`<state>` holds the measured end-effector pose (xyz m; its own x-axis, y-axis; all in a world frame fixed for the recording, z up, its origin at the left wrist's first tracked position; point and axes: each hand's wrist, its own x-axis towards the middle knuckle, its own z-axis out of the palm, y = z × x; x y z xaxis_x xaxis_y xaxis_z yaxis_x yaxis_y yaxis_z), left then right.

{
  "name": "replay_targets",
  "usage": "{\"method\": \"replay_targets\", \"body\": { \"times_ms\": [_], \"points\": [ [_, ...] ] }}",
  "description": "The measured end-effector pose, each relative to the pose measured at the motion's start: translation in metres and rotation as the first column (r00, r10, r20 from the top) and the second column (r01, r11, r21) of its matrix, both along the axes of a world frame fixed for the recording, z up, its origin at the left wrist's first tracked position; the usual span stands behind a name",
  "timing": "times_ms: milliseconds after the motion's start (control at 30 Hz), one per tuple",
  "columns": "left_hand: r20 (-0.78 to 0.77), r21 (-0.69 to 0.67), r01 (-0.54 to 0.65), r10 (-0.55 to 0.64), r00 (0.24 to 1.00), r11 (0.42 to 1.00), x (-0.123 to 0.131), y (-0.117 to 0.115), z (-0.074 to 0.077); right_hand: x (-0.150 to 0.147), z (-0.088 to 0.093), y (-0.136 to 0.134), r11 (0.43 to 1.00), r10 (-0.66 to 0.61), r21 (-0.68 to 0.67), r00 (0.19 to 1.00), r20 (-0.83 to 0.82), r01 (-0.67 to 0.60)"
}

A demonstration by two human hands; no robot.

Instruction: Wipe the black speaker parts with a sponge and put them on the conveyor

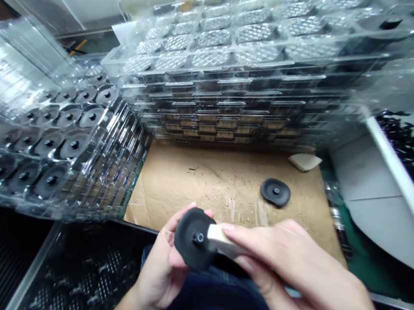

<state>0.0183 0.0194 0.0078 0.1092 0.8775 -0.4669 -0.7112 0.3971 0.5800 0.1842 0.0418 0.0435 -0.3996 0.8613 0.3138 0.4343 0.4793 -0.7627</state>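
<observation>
A black disc [191, 238] with a central stud sits in the left hand [163, 265], its rim held between the curled fingers [188, 212] and the thumb side of the palm. The right hand [291, 271] pinches one pale block [219, 237] between its thumb and pressed-together fingers [257, 236], with the block's end touching the disc beside the stud. Beyond the fingertips, a second black disc [275, 192] lies alone on a cardboard sheet [188, 183], with one pale scrap [304, 162] at the sheet's far edge. Two stacks of clear trays rise past the fingers: the left stack [55, 131] holds rows of black discs, too many to count, and the far stack [231, 77] holds silvery textured pieces on top.
</observation>
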Motion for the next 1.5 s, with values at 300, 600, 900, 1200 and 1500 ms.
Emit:
{"method": "replay_targets", "body": {
  "times_ms": [300,600,900,1200,1500],
  "points": [
    [0.055,-0.123,-0.061,0.069,0.996,0.991,-0.005,0.006,-0.015,0.016,-0.081,-0.003,0.855,-0.215,-0.483,0.977,-0.001,0.187],
    [-0.047,-0.130,-0.038,0.032,0.998,0.991,0.008,0.003,-0.008,-0.010,-0.031,-0.006,0.928,-0.331,-0.221,0.937,-0.113,0.301],
    [-0.015,-0.058,0.084,-0.085,0.996,0.995,0.002,-0.006,-0.006,-0.034,0.005,0.006,0.999,0.000,-0.038,0.998,-0.059,-0.002],
    [0.156,0.047,0.103,-0.109,0.982,0.994,-0.006,0.000,-0.003,0.003,0.002,-0.010,0.995,0.082,-0.048,0.997,-0.003,-0.082],
    [0.223,-0.106,0.055,-0.030,0.974,0.993,-0.006,0.000,0.005,0.008,-0.046,-0.012,0.781,-0.461,-0.550,0.868,-0.186,0.297]
  ]
}}
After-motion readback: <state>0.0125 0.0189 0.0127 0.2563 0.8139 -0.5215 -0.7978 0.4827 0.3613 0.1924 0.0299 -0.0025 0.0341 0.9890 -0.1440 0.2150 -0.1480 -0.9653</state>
